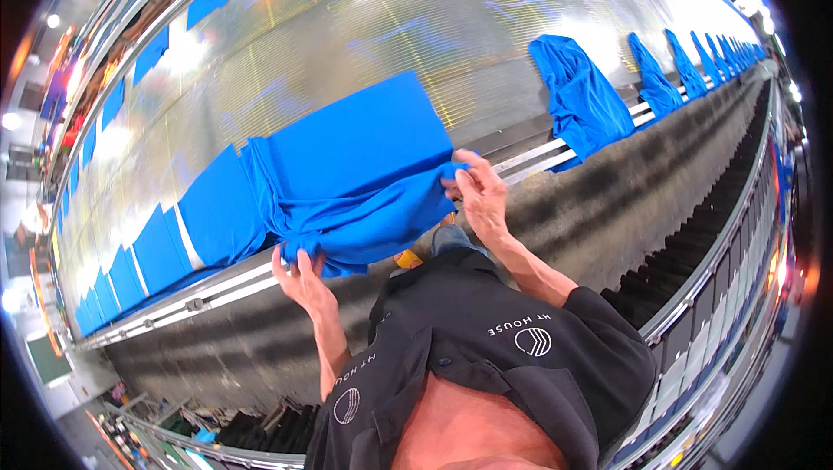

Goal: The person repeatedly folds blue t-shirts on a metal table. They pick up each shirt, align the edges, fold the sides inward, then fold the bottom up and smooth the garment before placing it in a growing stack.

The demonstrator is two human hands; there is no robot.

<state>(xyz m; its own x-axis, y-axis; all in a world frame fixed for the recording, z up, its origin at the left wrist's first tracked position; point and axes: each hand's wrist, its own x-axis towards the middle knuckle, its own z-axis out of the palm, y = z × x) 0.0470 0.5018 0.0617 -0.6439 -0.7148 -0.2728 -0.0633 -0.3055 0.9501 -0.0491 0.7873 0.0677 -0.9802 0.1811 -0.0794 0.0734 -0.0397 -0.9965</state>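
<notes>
Blue fabric (364, 138) lies partly flat on the long table, with its near part bunched and hanging over the table's metal edge rail. My left hand (304, 278) grips the gathered cloth at its near left corner, fingertips partly hidden in the folds. At the cloth's right corner, my right hand (478, 193) pinches the edge between thumb and fingers. Left of this piece, another blue fabric panel (221, 209) lies mostly flat. A crumpled blue cloth (576, 96) rests to the right of my right hand, draped over the rail.
The long table (293, 60) has a shiny, yellow-lined surface and white edge rails (228, 284). More blue panels lie along its far side and down to the left; several crumpled cloths (651, 79) continue right. Behind me, a long rack (699, 314) curves past the aisle floor (586, 209).
</notes>
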